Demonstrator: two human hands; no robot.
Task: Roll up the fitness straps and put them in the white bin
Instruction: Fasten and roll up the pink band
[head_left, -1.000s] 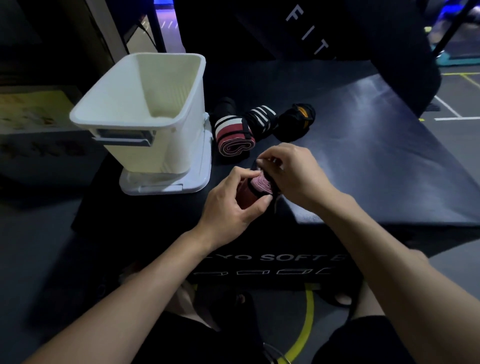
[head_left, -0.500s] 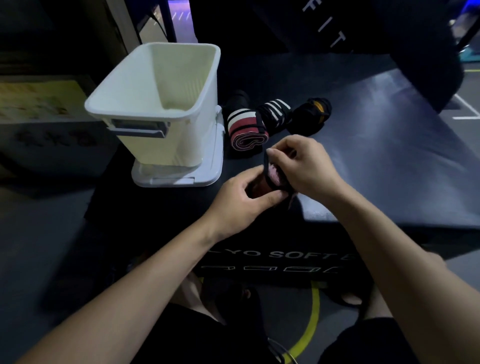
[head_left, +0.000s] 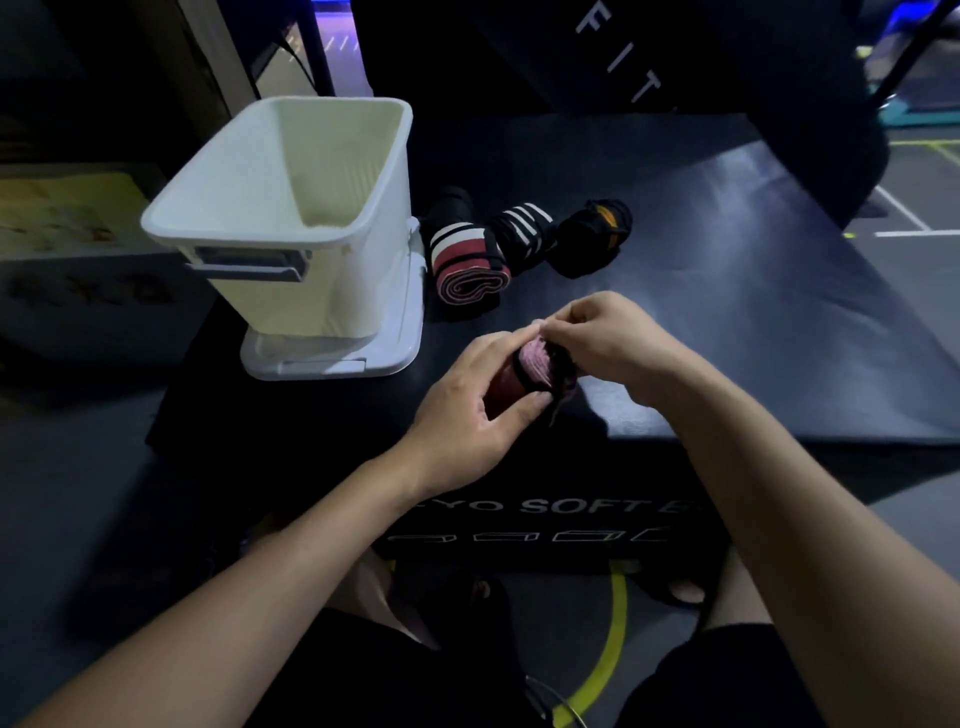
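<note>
My left hand (head_left: 467, 415) grips a rolled red and pink strap (head_left: 535, 366) over the near edge of the black soft box (head_left: 779, 338). My right hand (head_left: 608, 338) pinches the roll's top and loose black end. Behind them lie three rolled straps: a red, white and black one (head_left: 465, 260), a black one with white stripes (head_left: 522, 234), and a black one with an orange mark (head_left: 592, 236). The white bin (head_left: 291, 218) stands at the left on a white lid (head_left: 395, 353), with nothing visible inside.
The box's front face reads "SOFT". A dark padded block with white letters (head_left: 675, 67) rises behind the box. Below are my legs, sandalled feet and a yellow floor line (head_left: 613, 639). Cardboard boxes (head_left: 67, 223) sit at far left.
The view has shifted slightly. My right hand's fingers have moved from the roll's side to its top, drawing the black end over the roll. My left hand keeps its grip.
</note>
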